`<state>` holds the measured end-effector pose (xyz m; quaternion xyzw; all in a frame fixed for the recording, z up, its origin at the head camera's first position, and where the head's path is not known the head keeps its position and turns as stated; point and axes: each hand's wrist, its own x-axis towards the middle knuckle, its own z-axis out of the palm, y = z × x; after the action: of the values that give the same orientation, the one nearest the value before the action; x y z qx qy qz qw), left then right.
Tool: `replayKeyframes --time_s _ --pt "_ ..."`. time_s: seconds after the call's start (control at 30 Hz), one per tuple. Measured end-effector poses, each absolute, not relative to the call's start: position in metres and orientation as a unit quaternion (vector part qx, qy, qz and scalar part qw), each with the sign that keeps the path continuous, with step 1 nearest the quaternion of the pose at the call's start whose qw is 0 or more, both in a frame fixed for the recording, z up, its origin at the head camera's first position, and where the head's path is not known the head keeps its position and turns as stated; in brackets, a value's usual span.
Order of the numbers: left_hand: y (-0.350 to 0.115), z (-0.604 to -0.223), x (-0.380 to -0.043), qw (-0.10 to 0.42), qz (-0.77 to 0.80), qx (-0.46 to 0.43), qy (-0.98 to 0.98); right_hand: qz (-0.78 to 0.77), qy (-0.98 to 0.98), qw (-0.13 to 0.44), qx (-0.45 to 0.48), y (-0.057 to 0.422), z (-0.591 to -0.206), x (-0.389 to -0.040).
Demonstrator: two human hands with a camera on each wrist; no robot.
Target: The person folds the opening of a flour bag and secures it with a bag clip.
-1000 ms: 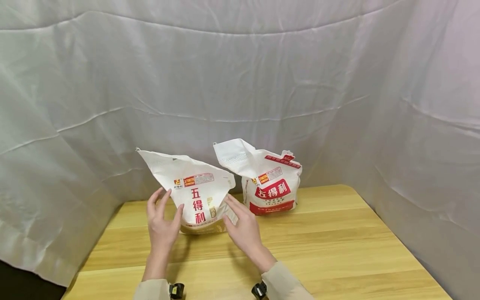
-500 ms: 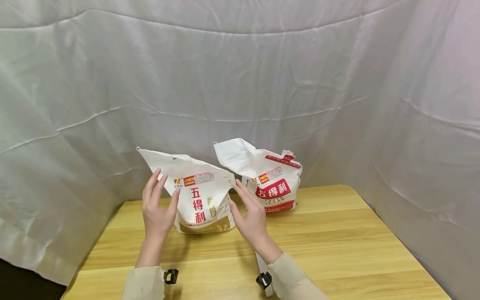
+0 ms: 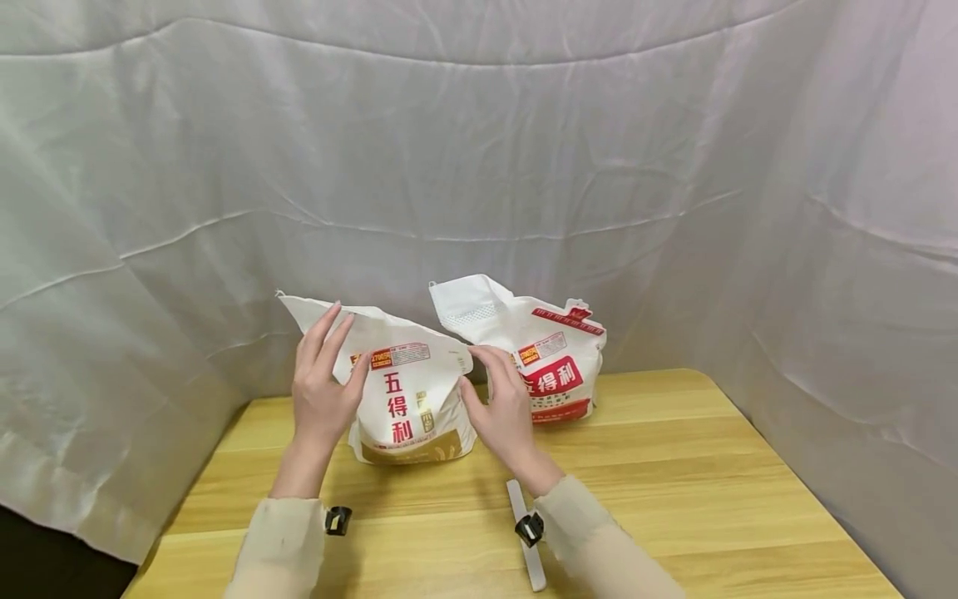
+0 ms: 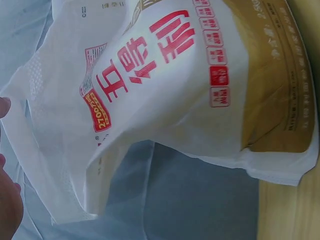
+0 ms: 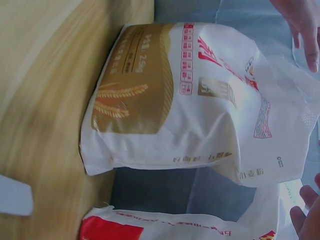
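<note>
A white flour bag [image 3: 407, 391] with red characters and a gold-brown base band stands upright on the table, its loose top flaring to a point on the left. My left hand [image 3: 323, 387] is at its upper left, fingers extended and overlapping the top edge in the head view. Thumb and fingers of my right hand [image 3: 500, 408] are spread by the bag's upper right corner. In the right wrist view, my right fingers [image 5: 307, 212] show just past that corner, not wrapped round it. The bag's wheat-ear print [image 5: 120, 92] is visible there.
A second white bag with red bands [image 3: 557, 374] stands behind my right hand, its top folded over leftward. A narrow flat white strip [image 3: 527, 537] lies on the wooden table [image 3: 674, 499] under my right wrist. Grey cloth [image 3: 479, 150] hangs behind and at the sides.
Both hands have moved up from the lower sides of the left bag to its top. The bag stays in place. The white strip has come into view beside my right forearm.
</note>
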<state>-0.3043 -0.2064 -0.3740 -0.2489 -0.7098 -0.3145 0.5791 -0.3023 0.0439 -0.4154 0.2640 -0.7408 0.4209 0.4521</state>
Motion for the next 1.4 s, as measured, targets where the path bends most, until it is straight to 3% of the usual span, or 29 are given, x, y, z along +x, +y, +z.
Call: replayKeyframes --time_s 0.6,1.4 --pt "-0.205 -0.350 -0.329 0.547 -0.215 -0.326 -0.740 0.382 -0.784 0.397 0.285 0.042 -0.401 -0.333" --pt "-0.214 -0.353 -0.335 0.559 -0.189 -0.323 -0.740 0.348 -0.765 0.435 0.323 0.031 -0.403 -0.345"
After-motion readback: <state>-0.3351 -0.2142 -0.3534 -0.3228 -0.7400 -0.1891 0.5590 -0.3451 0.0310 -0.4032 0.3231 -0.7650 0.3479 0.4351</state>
